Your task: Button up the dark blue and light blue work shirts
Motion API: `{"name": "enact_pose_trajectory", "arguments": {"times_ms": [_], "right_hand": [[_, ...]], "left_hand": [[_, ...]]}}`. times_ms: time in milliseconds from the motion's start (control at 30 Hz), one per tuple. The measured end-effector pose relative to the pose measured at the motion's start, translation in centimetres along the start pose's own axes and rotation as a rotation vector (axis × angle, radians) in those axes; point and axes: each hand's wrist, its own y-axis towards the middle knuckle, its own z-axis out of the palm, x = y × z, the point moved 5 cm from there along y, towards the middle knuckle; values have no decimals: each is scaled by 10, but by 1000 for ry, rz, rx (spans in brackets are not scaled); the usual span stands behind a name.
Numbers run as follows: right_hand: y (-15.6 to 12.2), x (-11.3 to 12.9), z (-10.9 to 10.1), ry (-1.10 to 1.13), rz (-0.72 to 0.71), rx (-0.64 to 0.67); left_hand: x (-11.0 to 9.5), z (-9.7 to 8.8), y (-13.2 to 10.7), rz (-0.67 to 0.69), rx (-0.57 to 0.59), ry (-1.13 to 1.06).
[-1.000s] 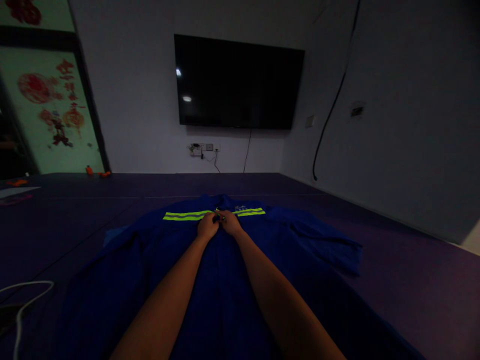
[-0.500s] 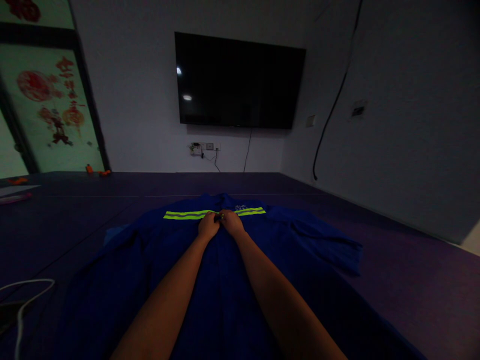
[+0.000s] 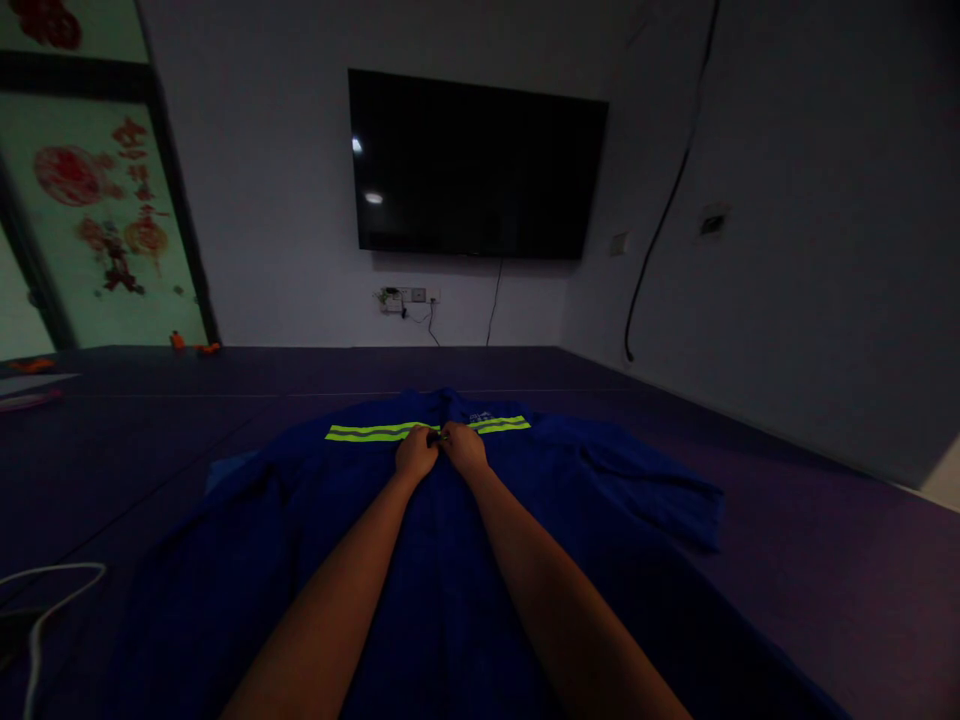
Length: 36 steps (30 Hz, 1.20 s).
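A blue work jacket (image 3: 525,500) lies spread out, front side up, with its collar pointing away from me. A yellow-green reflective strip (image 3: 367,433) crosses its chest, and small white lettering sits above the strip on the right. At the middle of the chest, my left hand (image 3: 417,453) is closed on the front edge of the jacket. Close beside it, my right hand (image 3: 465,449) pinches the same front opening. The fingertips of both hands nearly meet there; whether a button lies between them is too small and dark to tell.
The jacket rests on a dark purple floor (image 3: 810,560). A white cable (image 3: 56,600) curls at the lower left. Orange objects (image 3: 208,348) lie by the glass door (image 3: 105,220). A television (image 3: 476,165) hangs on the far wall, and a black cord (image 3: 660,230) runs down the right wall.
Both hands stay at the same spot on the jacket front, with only slight finger movement. The view has shifted very slightly.
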Motion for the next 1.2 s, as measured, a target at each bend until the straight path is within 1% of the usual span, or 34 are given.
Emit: {"name": "enact_pose_trajectory", "arguments": {"times_ms": [467, 767, 1000, 1200], "right_hand": [[-3, 3, -5, -42, 39, 0], [-5, 5, -5, -108, 65, 34], [-6, 4, -8, -48, 58, 26], [-6, 3, -7, -56, 63, 34]], "left_hand": [[-3, -3, -2, 0, -20, -17], [-2, -3, -2, -10, -28, -28], [1, -2, 0, -11, -44, -34], [1, -2, 0, -6, -47, -30]]}}
